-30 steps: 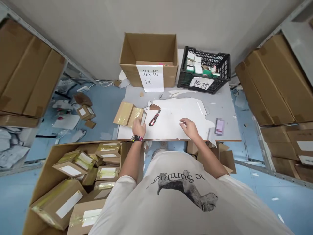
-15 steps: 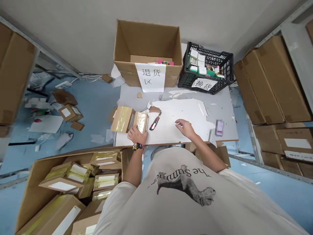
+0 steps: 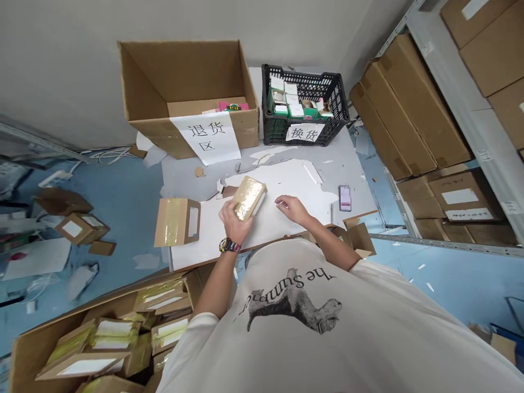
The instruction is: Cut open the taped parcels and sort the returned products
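Note:
My left hand (image 3: 236,224) grips a small cardboard box (image 3: 249,196) wrapped in shiny clear tape, tilted above the white sheet on the table. A strip of white label shows along its right side. To the right, my right hand (image 3: 291,209) hovers near the box with loosely bent fingers, somewhat apart, and nothing visible in them. Left of my left hand stands a second taped carton (image 3: 174,221) with a white label on its side. The utility knife seen earlier does not show now; the held box and my left hand cover that area.
At the table's back stand a large open carton (image 3: 188,131) with a paper sign and a black plastic crate (image 3: 344,112) holding small boxes. A phone (image 3: 344,197) lies at right. Below left, a big carton (image 3: 36,341) holds several taped parcels. Shelved cartons (image 3: 426,103) line the right.
My left hand has lifted and turned the small box, bringing it right, over where the utility knife lay. My right hand stays beside it. The camera view has swung to the right.

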`<state>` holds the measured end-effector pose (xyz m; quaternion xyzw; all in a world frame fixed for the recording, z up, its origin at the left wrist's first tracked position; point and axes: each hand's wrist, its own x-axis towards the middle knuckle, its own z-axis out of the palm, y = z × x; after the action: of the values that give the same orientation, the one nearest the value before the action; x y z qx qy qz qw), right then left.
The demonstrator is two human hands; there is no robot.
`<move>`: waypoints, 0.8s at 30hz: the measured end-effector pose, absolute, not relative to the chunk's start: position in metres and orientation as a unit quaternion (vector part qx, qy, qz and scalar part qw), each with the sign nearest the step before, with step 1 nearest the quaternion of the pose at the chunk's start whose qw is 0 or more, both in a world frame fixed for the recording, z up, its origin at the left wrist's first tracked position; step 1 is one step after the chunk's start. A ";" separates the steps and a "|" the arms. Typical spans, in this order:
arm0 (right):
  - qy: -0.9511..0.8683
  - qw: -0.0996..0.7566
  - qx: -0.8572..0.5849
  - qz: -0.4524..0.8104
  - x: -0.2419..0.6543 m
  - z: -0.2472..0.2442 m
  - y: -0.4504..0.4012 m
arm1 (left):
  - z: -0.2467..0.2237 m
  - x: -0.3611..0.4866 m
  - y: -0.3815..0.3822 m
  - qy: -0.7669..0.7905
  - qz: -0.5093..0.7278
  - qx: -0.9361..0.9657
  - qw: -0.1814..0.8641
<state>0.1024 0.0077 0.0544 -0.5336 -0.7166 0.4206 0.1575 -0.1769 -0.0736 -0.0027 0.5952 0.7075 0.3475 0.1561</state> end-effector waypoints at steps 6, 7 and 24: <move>-0.686 0.242 -0.552 0.406 0.155 0.050 0.023 | -0.019 -0.105 -0.019 0.580 0.313 0.713 0.238; -0.681 0.250 -0.557 0.404 0.165 0.049 0.025 | -0.024 -0.092 -0.013 0.562 0.303 0.728 0.250; -0.744 -0.023 -0.587 0.318 0.217 -0.008 0.013 | -0.076 -0.068 -0.036 0.530 0.165 0.758 0.342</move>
<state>0.2174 0.0133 -0.0076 -0.5866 -0.7443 0.3185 -0.0234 -0.0684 -0.0364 -0.0760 0.7578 0.5302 0.1653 0.3425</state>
